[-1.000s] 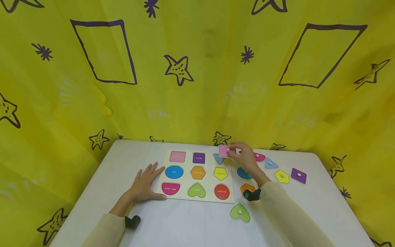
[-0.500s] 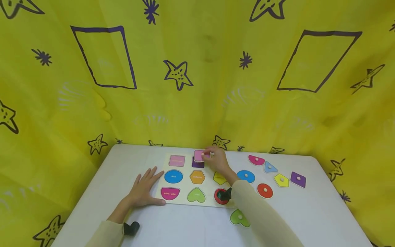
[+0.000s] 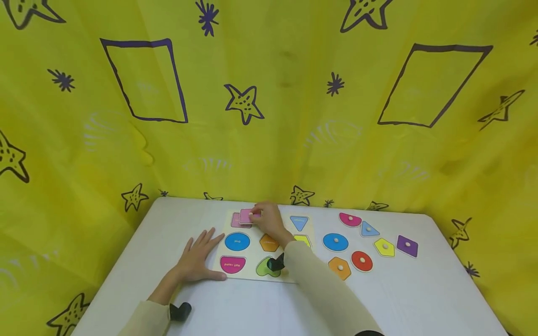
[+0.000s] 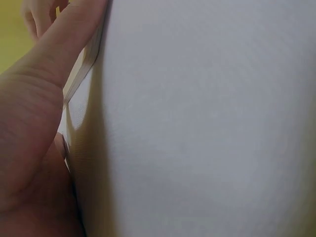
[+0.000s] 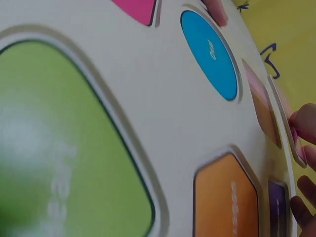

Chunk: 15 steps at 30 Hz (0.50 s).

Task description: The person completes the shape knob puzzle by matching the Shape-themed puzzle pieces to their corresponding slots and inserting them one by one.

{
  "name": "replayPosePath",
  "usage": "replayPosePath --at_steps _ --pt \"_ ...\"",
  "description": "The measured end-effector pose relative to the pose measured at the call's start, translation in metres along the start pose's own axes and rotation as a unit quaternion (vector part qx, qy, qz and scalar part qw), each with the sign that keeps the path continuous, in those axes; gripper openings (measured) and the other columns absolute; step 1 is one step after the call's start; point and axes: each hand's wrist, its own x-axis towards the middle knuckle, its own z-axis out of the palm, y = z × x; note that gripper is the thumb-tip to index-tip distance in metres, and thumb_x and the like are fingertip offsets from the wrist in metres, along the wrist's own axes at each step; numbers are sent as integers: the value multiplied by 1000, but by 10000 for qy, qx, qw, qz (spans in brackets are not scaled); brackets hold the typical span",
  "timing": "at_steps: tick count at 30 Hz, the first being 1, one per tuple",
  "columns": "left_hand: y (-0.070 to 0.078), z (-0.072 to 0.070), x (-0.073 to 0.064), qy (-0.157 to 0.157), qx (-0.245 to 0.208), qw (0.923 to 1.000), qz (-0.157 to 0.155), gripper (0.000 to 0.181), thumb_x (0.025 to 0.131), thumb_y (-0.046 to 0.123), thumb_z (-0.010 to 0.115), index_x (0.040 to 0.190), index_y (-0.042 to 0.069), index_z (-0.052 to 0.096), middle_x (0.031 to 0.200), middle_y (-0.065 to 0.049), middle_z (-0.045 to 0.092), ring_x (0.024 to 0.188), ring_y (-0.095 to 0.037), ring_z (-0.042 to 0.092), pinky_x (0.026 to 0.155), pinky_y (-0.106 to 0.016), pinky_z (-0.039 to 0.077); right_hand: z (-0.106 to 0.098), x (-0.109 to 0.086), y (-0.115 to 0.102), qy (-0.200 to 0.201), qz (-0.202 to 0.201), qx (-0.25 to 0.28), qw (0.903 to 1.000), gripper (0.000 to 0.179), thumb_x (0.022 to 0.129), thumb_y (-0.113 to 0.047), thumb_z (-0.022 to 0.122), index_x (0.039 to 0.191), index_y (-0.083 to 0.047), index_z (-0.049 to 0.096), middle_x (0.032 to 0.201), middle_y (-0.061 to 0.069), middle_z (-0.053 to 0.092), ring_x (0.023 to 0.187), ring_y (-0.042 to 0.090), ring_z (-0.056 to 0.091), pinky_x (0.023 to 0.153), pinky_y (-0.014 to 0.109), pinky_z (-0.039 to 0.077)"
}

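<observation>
Pink rectangle piece (image 3: 245, 216): raised over the upper left part of a cream board (image 3: 254, 252), slightly to the right of the pink rectangle slot (image 3: 235, 221) and partly covering it in the head view; nearly edge-on and apart from the slot in the right wrist view. Right hand (image 3: 269, 221): thumb and finger pinched together on the small knob (image 3: 251, 214) of the piece. Left hand (image 3: 196, 259): fingers spread, gripping nothing, laid along the left side of the board, with a fingertip on its margin near the blue oval slot (image 3: 237, 241) and the thumb at the near left corner.

Elsewhere on the board: half-round slot (image 3: 233, 264), orange hexagon slot (image 3: 269, 242), blue triangle slot (image 3: 299, 222), green heart slot (image 3: 262, 267) partly behind a black block (image 3: 275, 263) at the right cuff, and purple square slot (image 5: 278, 207).

Right of the board, loose on the white table (image 3: 260, 308): half-round piece (image 3: 355, 220), blue triangle piece (image 3: 365, 231), yellow pentagon piece (image 3: 381, 249), purple piece (image 3: 403, 248), blue oval piece (image 3: 329, 242), red circle piece (image 3: 357, 262) and orange hexagon piece (image 3: 336, 269). Behind: yellow curtain (image 3: 273, 154) with dark stars and frames.
</observation>
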Motion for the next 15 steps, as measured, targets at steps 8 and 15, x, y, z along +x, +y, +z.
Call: replayPosePath --at_steps 8,15 --pt "-2 5 0 -82 111 9999 -96 118 63 72 83 159 18 40 167 -21 25 154 -48 14 117 -76 3 20 3 -7 -60 29 -376 9993 17 94 -24 76 105 -13 83 128 6 68 125 28 50 106 51 42" --pt "5 -4 -1 -111 -56 9999 -70 116 63 70 84 158 16 42 166 -23 25 153 -49 13 117 -76 1 26 5 -9 101 -18 -629 9980 15 92 -22 77 101 -13 83 127 6 70 124 29 51 107 51 40"
